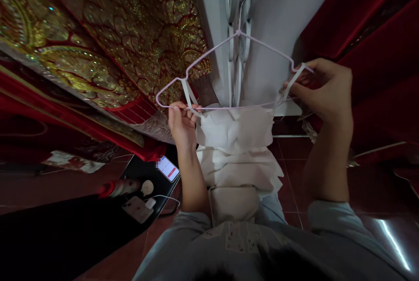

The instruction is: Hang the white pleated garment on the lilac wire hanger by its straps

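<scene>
A pale pink clothes hanger [265,44] hangs by its hook in front of me. From its two notches, white straps carry a white tiered garment [235,130] that drops below the bottom bar. My left hand [182,119] is closed around the bottom bar and the base of the left strap [187,93]. At the other end, my right hand [327,89] pinches the right strap [293,81] by the hanger's notch. Some of the right fingers are hidden behind the strap and hanger.
Gold-sequinned red garments [137,23] crowd the left side, and dark red cloth [379,49] hangs at right. A black bench [131,185] at lower left bears a lit phone [168,168], another phone [135,209] and a red-capped bottle [119,187]. White metalwork [231,45] stands behind the hanger.
</scene>
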A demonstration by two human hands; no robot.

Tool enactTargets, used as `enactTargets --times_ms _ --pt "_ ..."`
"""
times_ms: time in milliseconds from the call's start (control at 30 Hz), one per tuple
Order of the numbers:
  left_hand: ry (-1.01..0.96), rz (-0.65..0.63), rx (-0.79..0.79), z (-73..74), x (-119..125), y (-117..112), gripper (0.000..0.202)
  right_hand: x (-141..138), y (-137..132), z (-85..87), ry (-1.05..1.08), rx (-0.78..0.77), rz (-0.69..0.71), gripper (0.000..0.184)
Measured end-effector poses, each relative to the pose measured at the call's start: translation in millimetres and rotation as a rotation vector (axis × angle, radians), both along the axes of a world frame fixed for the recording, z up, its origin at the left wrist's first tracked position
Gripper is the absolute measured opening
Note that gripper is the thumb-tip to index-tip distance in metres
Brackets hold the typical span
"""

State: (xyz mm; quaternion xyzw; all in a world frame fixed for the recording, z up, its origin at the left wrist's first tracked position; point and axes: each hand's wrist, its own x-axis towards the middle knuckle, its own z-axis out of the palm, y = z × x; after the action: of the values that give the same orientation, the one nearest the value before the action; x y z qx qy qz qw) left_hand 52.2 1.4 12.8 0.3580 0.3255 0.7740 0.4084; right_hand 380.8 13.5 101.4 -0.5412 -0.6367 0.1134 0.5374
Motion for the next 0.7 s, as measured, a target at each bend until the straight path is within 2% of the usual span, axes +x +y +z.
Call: enactTargets --times_ms 133,267,333,433,467,500,567,633,700 --pt "-0.009 -0.034 0.000 0.5 -0.8 -1.3 0.059 -1.2 -7.1 -9.5 -0.176 0.126 -0.097 0.047" --pt "-0.044 -0.026 0.026 0.1 -0.8 0.3 0.057 -5.6 -11.3 -13.2 -0.227 0.140 -0.128 0.059" --pt "-0.056 -0.033 0.030 -1.3 1.6 0.2 0.056 -13.5 -14.9 -10.9 -0.219 0.242 -0.105 0.055" --pt "-0.053 -0.041 0.012 -3.7 8.3 -1.7 0.055 -35.7 -28.5 -12.4 -0.145 0.537 -0.101 0.036" --pt "-0.049 -0.032 0.002 -4.2 10.8 -2.5 0.055 -45.3 -34.9 -16.3 -0.126 0.580 -0.080 0.032" --pt "-0.043 -0.020 -0.007 -4.3 12.9 -3.1 0.056 -55.4 -41.5 -22.5 -0.114 0.562 -0.034 0.031" --pt "-0.034 0.009 -0.019 -4.0 15.6 -4.2 0.056 -74.7 -53.7 -40.5 -0.110 0.348 0.128 0.032" --pt "-0.027 0.049 -0.018 -4.0 15.3 -6.0 0.056 -89.8 -61.8 -61.6 -0.114 0.071 0.288 0.047" --pt "0.019 0.087 -0.029 -4.9 13.0 -10.2 0.055 -99.1 -65.3 -79.3 -0.093 -0.069 0.331 0.060"
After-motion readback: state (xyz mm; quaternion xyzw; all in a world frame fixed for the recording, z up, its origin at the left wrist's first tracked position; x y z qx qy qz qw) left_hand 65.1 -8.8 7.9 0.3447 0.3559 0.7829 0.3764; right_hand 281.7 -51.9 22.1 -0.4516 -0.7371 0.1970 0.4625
